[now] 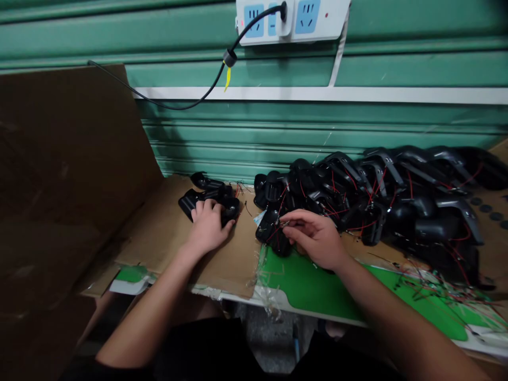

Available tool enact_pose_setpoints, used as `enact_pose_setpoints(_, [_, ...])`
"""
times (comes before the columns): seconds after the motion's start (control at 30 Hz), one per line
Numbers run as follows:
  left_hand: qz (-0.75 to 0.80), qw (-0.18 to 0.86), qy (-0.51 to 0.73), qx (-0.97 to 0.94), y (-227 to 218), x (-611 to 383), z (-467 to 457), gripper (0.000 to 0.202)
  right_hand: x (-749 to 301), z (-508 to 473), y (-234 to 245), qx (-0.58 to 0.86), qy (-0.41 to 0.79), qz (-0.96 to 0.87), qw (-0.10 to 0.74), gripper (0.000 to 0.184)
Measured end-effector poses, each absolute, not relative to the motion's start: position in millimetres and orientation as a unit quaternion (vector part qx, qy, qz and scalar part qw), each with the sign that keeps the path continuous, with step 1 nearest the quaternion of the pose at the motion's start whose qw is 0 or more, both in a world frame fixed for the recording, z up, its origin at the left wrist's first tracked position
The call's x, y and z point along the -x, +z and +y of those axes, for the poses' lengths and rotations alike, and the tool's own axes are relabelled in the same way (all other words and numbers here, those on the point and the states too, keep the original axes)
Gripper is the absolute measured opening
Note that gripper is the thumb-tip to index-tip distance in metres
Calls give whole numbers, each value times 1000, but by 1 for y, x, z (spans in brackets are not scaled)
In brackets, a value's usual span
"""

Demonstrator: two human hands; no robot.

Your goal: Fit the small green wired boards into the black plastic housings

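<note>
Head view: left hand [206, 228] at 9 o'clock, fingers curled over black housing [222, 203], gripping. Right hand [314, 239] centre, thumb and forefinger pinched on wire end [283, 224] of wired housing [269, 232]. Risk: hard tug could snap thin lead; pile [397, 201] at 3 o'clock could snag it.

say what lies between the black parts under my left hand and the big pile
In the head view, only a cardboard strip with thin wire ends separates the black parts from the pile.
</note>
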State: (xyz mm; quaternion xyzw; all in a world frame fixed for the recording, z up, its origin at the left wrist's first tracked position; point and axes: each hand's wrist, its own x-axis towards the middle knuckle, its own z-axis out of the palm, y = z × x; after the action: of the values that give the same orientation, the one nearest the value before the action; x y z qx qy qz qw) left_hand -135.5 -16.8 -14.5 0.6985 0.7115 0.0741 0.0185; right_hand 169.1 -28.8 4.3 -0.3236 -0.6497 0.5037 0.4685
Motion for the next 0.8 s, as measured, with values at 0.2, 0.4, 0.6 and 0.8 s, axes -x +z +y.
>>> enact_pose_setpoints(0.2, [700, 39, 73, -709, -11, 132, -14, 52, -170, -25, 0, 326, 535, -624, 467, 24])
enact_pose_setpoints(0.4, [675, 22, 98, -731, -10, 130, -17, 51, -170, -23, 4, 317, 539, -622, 472, 24])
enact_pose_setpoints(0.6, [692, 63, 173, -698, -12, 128, -19, 51, -170, -23, 2, 329, 550, -616, 457, 28])
enact_pose_setpoints(0.8, [652, 179, 362, -642, 8, 122, -19, 42, -169, -23, 5, 324, 563, -596, 472, 27])
